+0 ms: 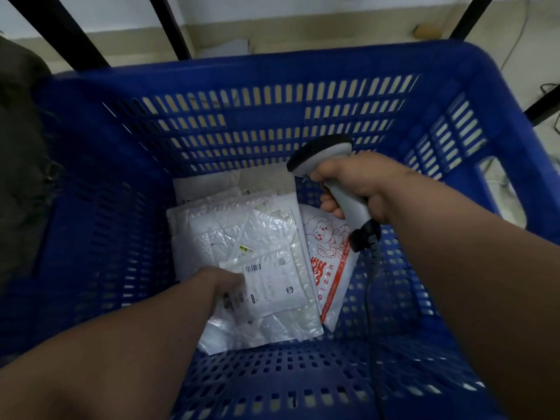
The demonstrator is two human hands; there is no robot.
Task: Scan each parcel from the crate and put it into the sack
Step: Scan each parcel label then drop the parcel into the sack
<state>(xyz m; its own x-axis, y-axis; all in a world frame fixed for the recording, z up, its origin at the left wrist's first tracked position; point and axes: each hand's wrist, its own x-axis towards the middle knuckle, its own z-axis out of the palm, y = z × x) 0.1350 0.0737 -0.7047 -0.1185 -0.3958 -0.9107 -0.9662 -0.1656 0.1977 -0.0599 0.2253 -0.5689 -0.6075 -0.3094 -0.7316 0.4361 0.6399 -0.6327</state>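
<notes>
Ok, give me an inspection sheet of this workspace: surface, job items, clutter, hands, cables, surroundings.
Surface: blue slotted crate, parcels on its floor.
Job's things: white bubble mailer with barcode label on top; red-printed bag beside it; more mailers beneath; sack not identifiable.
Clutter: nothing seen.
Hands: left hand on the mailer's label, blurred; right hand grips the scanner.
Cables: scanner cord hangs into the crate.
Surroundings: black frame bars, pale floor.
</notes>
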